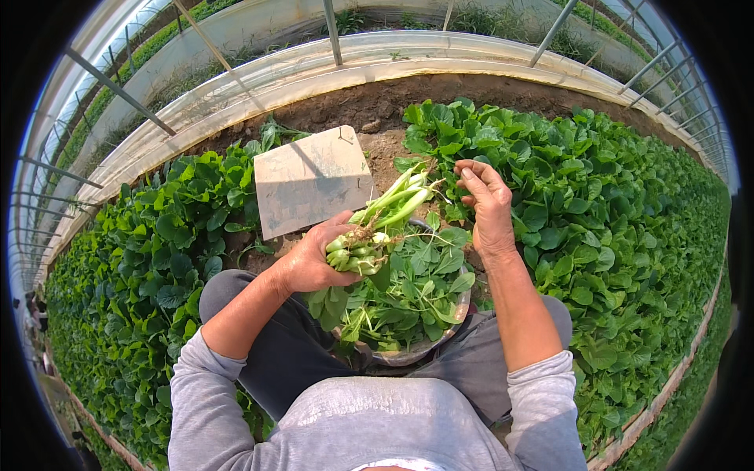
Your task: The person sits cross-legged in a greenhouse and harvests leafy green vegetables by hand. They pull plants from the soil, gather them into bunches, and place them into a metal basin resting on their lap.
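Note:
My left hand [321, 256] is closed around a bunch of leafy greens [359, 253], whose pale stems and roots point up and to the right. More pale stems lie across the top of the bunch, near my right hand [480, 191]. That hand is raised to the right of the stems, thumb close to the curled fingers; whether it pinches something thin is unclear. Beneath the bunch, between my knees, stands a round basin [462, 306] with loose green leaves [406, 294] in it.
A pale board [312, 182] lies on the soil beyond my left hand. Dense leafy plants grow at left [171, 235] and right [589, 235]. Bare soil [380, 150] shows between them. Plastic greenhouse sheeting [389, 53] and metal poles [331, 32] edge the bed.

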Demonstrator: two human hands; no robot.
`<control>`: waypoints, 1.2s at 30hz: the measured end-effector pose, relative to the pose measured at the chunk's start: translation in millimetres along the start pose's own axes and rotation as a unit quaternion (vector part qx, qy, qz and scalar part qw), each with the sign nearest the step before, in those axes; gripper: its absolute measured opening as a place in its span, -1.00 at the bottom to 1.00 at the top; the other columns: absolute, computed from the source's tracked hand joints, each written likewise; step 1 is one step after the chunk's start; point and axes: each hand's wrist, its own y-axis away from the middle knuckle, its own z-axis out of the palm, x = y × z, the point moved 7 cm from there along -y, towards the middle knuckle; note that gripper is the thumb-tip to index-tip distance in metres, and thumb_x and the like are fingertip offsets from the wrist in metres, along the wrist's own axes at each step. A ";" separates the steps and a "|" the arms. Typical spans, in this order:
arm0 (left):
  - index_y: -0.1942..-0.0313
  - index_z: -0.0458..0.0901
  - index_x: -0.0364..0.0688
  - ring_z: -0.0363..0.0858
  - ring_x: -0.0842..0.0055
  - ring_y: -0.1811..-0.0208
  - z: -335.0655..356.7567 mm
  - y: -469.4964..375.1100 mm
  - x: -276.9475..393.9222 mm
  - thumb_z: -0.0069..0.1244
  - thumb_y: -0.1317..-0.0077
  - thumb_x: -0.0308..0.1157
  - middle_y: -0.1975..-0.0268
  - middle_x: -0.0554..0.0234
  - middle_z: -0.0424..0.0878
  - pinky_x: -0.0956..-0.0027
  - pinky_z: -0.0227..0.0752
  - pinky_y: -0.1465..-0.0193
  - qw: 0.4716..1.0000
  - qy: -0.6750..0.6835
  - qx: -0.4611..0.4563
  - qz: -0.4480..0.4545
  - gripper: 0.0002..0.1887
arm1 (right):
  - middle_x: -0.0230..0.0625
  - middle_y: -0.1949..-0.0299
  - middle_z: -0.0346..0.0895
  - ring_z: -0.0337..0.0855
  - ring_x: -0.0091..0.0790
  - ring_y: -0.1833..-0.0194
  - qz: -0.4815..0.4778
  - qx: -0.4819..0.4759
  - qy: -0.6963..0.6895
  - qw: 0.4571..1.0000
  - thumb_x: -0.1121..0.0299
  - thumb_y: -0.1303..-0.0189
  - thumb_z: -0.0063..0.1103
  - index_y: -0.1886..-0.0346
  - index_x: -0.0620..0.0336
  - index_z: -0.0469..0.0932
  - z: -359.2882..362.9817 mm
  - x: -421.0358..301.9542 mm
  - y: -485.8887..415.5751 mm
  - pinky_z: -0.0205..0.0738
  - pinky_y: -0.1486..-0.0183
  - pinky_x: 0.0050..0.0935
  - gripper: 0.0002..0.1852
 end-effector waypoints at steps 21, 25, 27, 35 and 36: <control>-0.11 0.54 -0.34 0.69 0.37 0.26 30.6 -7.3 -5.7 0.33 0.12 -0.45 0.24 0.13 0.68 0.28 0.56 0.07 0.915 0.375 -0.037 -0.144 -0.32 | -0.50 0.44 0.50 0.47 -0.56 0.37 -0.022 -0.208 0.106 0.972 0.02 -0.47 0.07 0.19 0.27 0.61 33.6 -19.7 10.8 0.40 0.26 -0.55 -0.57; -0.11 0.54 -0.34 0.69 0.36 0.28 22.8 -8.8 -3.9 0.36 0.16 -0.40 0.26 0.13 0.67 0.29 0.57 0.09 0.908 0.394 -0.021 -0.143 -0.28 | -0.48 0.42 0.55 0.52 -0.62 0.37 0.038 -0.209 -0.017 0.977 0.03 -0.44 0.13 0.23 0.24 0.62 28.5 -17.2 2.5 0.43 0.30 -0.59 -0.60; -0.11 0.54 -0.34 0.69 0.36 0.28 20.4 -8.6 -5.9 0.37 0.18 -0.38 0.26 0.13 0.67 0.29 0.57 0.10 0.904 0.402 -0.008 -0.147 -0.27 | -0.47 0.39 0.61 0.58 -0.66 0.36 0.054 -0.224 -0.004 0.973 0.04 -0.41 0.19 0.24 0.23 0.62 23.5 -15.6 -2.8 0.48 0.32 -0.62 -0.62; -0.18 0.48 -0.35 0.69 0.34 0.22 27.5 -9.2 -6.8 0.32 0.17 -0.40 0.24 0.09 0.68 0.29 0.53 0.02 0.919 0.363 -0.013 -0.150 -0.21 | -0.43 0.24 0.69 0.69 -0.57 0.30 0.146 -0.161 -0.267 0.939 0.29 -0.36 0.27 0.04 0.20 0.64 46.2 12.3 13.1 0.62 0.26 -0.52 -0.78; -0.24 0.45 -0.34 0.69 0.34 0.20 25.2 -11.2 -9.1 0.30 0.16 -0.40 0.25 0.08 0.70 0.30 0.53 -0.01 0.920 0.362 -0.015 -0.148 -0.17 | -0.37 0.15 0.69 0.69 -0.53 0.23 0.136 -0.163 -0.245 0.946 0.31 -0.38 0.24 -0.02 0.23 0.63 43.5 9.7 11.6 0.66 0.19 -0.45 -0.75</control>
